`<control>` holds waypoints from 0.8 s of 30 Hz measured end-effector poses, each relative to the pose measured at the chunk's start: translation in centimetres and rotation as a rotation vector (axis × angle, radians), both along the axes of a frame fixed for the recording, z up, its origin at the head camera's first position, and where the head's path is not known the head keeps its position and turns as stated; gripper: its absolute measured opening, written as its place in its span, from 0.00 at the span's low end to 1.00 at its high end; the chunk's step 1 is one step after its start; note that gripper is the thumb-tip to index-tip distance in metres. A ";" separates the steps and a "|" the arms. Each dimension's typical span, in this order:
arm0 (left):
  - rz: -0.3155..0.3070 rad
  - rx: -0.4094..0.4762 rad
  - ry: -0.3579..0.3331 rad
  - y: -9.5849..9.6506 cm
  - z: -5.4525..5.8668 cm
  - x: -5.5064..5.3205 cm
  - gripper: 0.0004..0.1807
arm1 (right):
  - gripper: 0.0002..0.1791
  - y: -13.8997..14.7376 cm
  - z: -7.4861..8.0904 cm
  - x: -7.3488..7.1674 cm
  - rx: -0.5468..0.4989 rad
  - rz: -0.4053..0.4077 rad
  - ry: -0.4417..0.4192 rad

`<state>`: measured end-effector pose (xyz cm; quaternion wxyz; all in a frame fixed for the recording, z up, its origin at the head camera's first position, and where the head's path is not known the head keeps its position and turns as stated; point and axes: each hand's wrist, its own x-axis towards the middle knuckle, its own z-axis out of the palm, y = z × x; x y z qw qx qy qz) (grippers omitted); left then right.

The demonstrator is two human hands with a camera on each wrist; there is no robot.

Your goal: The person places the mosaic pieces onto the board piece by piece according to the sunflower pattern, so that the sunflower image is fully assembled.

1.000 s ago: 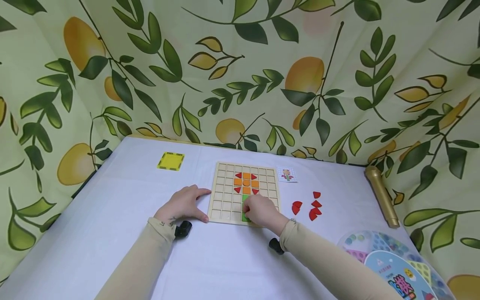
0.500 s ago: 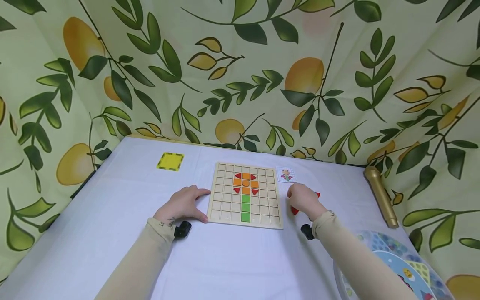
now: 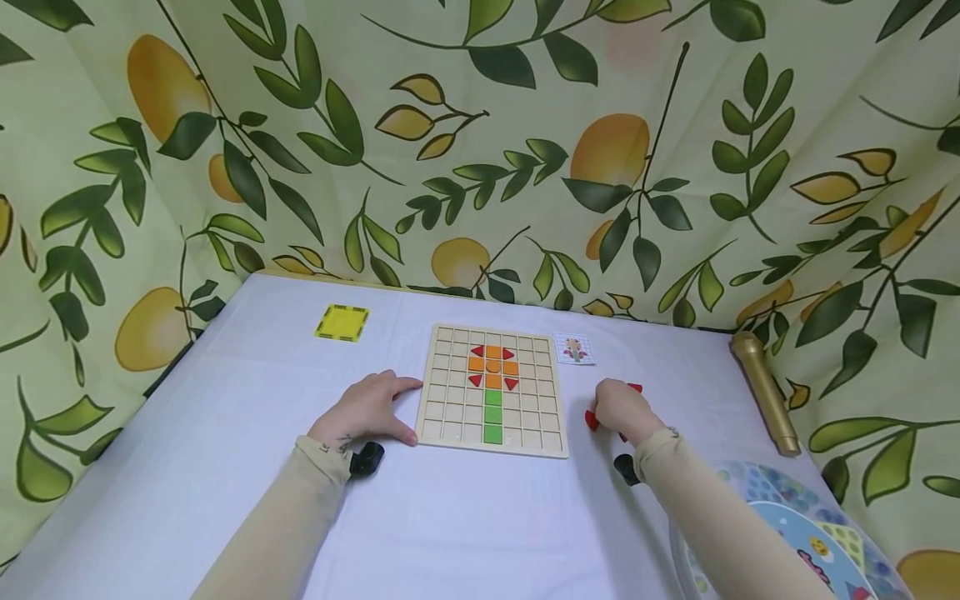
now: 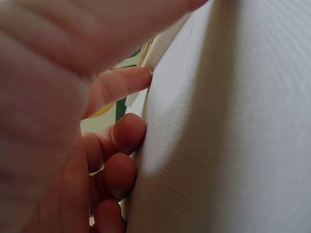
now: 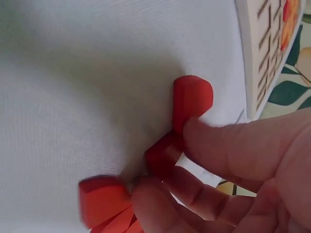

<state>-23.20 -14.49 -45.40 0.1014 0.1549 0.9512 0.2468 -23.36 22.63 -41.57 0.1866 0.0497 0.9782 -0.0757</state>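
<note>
A square wooden grid board (image 3: 453, 410) lies mid-table in the head view. Orange tiles (image 3: 492, 352), red triangles (image 3: 512, 384) and a column of green tiles (image 3: 492, 415) sit in its cells. At its left edge my left hand (image 3: 367, 407) rests on the cloth, thumb and index finger spread against the board's side. Right of the board, my right hand (image 3: 625, 408) is down among loose red pieces. In the right wrist view its thumb and fingers pinch a dark red quarter-round piece (image 5: 164, 154), beside another red piece (image 5: 192, 98). More red pieces (image 5: 103, 198) lie near the fingertips.
A small picture card (image 3: 574, 349) lies by the board's upper right corner. A yellow square frame (image 3: 341, 322) is at the back left. A gold tube (image 3: 763, 393) lies at the right edge, and a round printed container (image 3: 840, 542) is at lower right.
My right hand has left the green column, uncovering its tiles, and moved right to the loose red pieces, where it now pinches one. The left hand stays in place.
</note>
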 end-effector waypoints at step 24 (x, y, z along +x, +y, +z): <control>-0.011 0.008 0.009 -0.1 -0.1 -0.1 0.52 | 0.05 -0.4 1.7 -1.5 -0.226 -0.067 0.060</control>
